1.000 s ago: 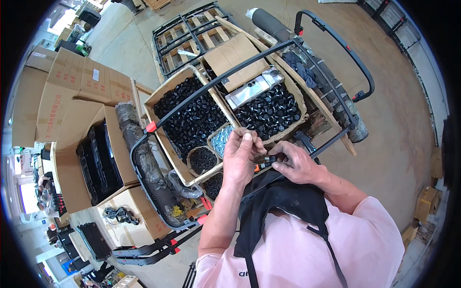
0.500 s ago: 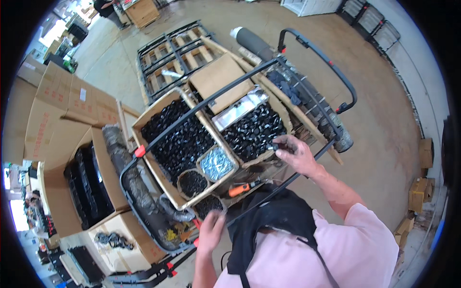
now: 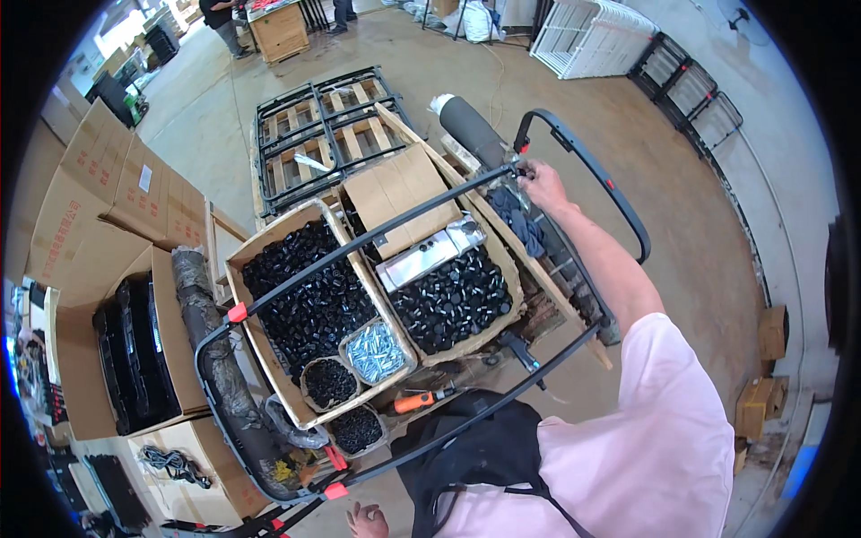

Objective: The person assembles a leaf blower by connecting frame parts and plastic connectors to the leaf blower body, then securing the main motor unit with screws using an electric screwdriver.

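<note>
My right hand point(image 3: 543, 186) reaches out to the far corner of a black tubular metal frame point(image 3: 421, 199), its fingers pinched on a small black plastic part against the tube; its exact shape is too small to make out. My left hand point(image 3: 368, 521) is low at the bottom edge, with nothing in it and fingers apart. Under the frame, a box of black plastic caps point(image 3: 453, 300) stands beside a larger carton of black parts point(image 3: 309, 278). A small tub of silver screws point(image 3: 375, 351) sits in that carton's near corner, next to a tub of tiny black pieces point(image 3: 329, 383).
An orange-handled tool point(image 3: 418, 401) and a dark power driver point(image 3: 520, 351) lie near my apron. Padded rolls point(image 3: 471, 130) flank the frame. A cardboard sheet point(image 3: 404, 199) and a silver metal piece point(image 3: 432, 255) cover part of the boxes. Black frames point(image 3: 323, 134) lie on a pallet beyond.
My right hand has moved from the box of black caps up to the frame's far corner. My left hand has dropped from beside the small tub to the lower edge. The view has shifted.
</note>
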Motion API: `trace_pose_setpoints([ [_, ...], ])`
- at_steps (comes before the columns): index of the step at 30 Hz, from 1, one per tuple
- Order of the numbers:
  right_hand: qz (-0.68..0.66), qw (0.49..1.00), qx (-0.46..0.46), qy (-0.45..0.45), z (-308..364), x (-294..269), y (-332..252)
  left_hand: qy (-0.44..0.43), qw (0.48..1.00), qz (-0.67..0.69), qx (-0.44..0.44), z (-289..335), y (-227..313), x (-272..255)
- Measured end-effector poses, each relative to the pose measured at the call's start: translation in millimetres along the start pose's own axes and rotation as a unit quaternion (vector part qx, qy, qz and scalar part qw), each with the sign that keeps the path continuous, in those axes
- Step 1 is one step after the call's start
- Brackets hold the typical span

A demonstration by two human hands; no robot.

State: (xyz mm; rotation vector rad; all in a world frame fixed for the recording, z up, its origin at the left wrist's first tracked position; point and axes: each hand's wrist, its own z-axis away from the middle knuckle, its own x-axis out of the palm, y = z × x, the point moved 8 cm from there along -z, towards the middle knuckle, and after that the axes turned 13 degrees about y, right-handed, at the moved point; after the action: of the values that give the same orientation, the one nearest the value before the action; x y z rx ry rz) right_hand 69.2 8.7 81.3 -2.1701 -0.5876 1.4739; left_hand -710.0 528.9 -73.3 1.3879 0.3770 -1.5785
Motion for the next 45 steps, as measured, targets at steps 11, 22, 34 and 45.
trace_pose_setpoints([
  [11, 0.052, 0.969, -0.180, -0.159, -72, 52, 12, 0.184, 0.980, 0.028, -0.066, 48, 157, -51],
  [22, 0.207, 0.938, -0.211, -0.181, -81, 56, -4, 0.228, 0.945, 0.184, 0.145, -23, 272, -45],
  [34, 0.133, 0.958, -0.183, -0.176, -90, 78, 24, 0.173, 0.960, 0.140, 0.173, -35, 298, 5],
  [45, 0.278, 0.924, -0.201, -0.170, -89, 70, -8, 0.179, 0.964, 0.060, 0.186, -35, 298, 8],
])
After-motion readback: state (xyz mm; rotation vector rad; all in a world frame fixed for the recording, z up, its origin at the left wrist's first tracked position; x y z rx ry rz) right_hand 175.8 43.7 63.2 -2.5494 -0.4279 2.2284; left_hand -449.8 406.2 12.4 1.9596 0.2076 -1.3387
